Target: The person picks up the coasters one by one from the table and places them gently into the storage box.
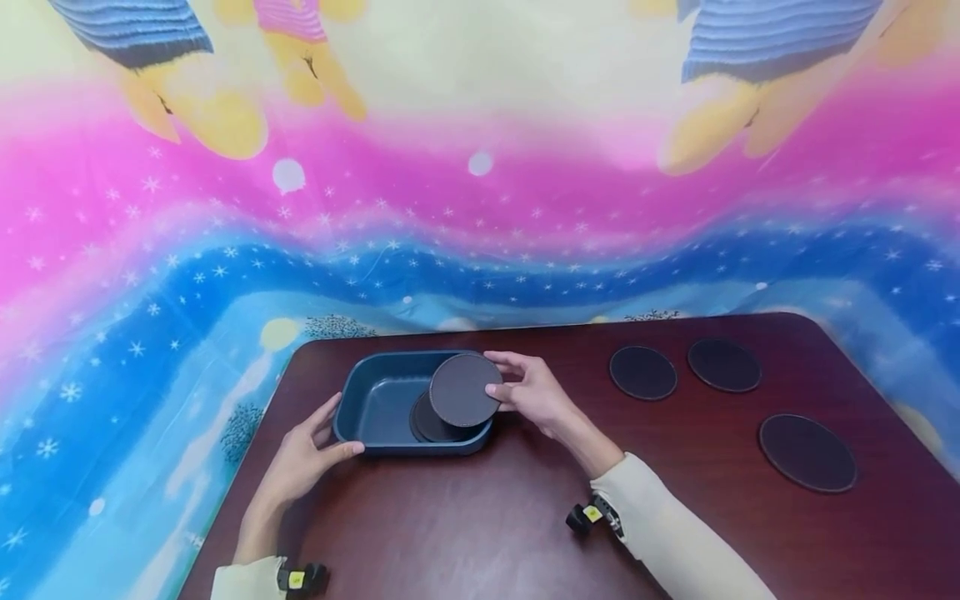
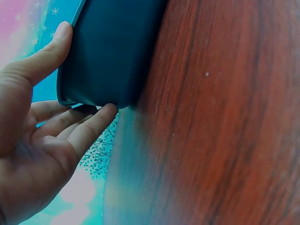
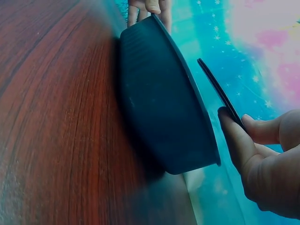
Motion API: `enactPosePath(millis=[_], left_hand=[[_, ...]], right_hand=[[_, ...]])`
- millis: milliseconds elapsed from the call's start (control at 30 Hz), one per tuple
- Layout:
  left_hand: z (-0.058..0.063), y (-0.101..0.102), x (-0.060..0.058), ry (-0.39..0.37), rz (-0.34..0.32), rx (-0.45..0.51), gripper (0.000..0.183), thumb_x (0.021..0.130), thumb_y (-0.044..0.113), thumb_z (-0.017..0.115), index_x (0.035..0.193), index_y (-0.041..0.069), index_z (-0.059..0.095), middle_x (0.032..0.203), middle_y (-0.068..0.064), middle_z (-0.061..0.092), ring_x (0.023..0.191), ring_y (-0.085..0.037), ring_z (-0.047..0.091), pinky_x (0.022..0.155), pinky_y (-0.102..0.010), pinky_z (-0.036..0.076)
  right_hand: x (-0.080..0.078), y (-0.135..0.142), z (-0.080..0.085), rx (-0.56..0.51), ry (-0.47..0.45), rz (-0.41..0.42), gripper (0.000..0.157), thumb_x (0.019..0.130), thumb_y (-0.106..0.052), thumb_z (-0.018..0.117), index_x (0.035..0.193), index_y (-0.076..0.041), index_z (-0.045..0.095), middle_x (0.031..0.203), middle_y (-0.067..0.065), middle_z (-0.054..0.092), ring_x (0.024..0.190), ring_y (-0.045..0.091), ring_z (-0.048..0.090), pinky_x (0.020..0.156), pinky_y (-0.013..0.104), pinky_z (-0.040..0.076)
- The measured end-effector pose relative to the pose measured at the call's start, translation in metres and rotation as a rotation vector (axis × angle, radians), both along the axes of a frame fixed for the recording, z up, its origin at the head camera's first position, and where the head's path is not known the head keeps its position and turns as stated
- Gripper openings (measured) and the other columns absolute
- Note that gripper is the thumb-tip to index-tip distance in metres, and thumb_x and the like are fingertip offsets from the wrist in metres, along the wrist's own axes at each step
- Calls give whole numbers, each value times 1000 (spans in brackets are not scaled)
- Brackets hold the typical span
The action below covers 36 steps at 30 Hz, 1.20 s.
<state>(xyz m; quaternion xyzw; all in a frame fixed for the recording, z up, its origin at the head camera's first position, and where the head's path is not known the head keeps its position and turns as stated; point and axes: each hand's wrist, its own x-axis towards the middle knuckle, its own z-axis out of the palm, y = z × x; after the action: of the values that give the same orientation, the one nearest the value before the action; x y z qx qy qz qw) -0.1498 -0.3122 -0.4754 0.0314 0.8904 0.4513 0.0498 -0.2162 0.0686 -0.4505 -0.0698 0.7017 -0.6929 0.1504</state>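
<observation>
A dark blue-green rectangular tray (image 1: pixel 384 408) stands on the table. My left hand (image 1: pixel 295 467) grips its near left corner, thumb on the near rim and fingers against the left end. Over the tray's right part, my right hand (image 1: pixel 538 393) pinches a round dark coaster (image 1: pixel 463 390) by its right edge, between thumb and fingers. The right wrist view shows this coaster (image 3: pixel 218 91) edge-on, tilted and clear of the rim. Beneath it, at least one other dark coaster (image 1: pixel 423 421) lies in the tray, partly hidden.
Three more round dark coasters lie apart on the right of the table: one nearer the tray (image 1: pixel 642 372), a coaster at the back (image 1: pixel 724 365) and a coaster farther forward (image 1: pixel 807 452). The reddish-brown table (image 1: pixel 450 525) ends at a patterned cloth backdrop (image 1: pixel 480 275).
</observation>
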Motion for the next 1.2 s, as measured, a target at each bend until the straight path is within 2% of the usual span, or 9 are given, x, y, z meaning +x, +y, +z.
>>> enactPosePath(millis=[167, 500, 733, 967, 1200], left_hand=[[-2, -2, 0, -12, 9, 2, 98, 97, 31, 83, 173, 14, 23, 168, -25, 43, 147, -44, 55, 99, -41, 63], [-4, -3, -2, -2, 17, -9, 98, 97, 32, 83, 173, 13, 23, 168, -25, 44, 146, -45, 55, 100, -44, 63], [-3, -2, -2, -10, 17, 3, 98, 97, 31, 83, 173, 14, 23, 168, -25, 43, 147, -44, 54, 100, -41, 63], [-1, 0, -1, -10, 10, -3, 99, 97, 32, 83, 173, 13, 23, 168, -27, 43, 147, -45, 54, 101, -43, 62], [-2, -1, -1, -7, 16, -11, 99, 96, 32, 84, 173, 14, 23, 167, -27, 44, 147, -45, 54, 100, -41, 62]], right_hand=[[1, -4, 0, 2, 3, 4, 58, 100, 4, 69, 156, -8, 57, 141, 26, 68, 98, 17, 77, 79, 32, 66], [-1, -13, -4, 31, 11, 16, 57, 99, 3, 71, 154, -8, 59, 137, 24, 70, 94, 15, 75, 75, 30, 65], [-1, -19, -2, 42, 23, 13, 57, 98, 6, 70, 153, -8, 61, 135, 24, 71, 94, 16, 76, 75, 32, 66], [-2, -25, -2, 57, 31, 9, 57, 97, 9, 72, 150, -9, 64, 133, 23, 72, 99, 19, 78, 79, 37, 67], [-4, -31, -2, 171, 87, -11, 54, 96, 6, 75, 147, -11, 68, 134, 20, 73, 99, 19, 81, 73, 35, 67]])
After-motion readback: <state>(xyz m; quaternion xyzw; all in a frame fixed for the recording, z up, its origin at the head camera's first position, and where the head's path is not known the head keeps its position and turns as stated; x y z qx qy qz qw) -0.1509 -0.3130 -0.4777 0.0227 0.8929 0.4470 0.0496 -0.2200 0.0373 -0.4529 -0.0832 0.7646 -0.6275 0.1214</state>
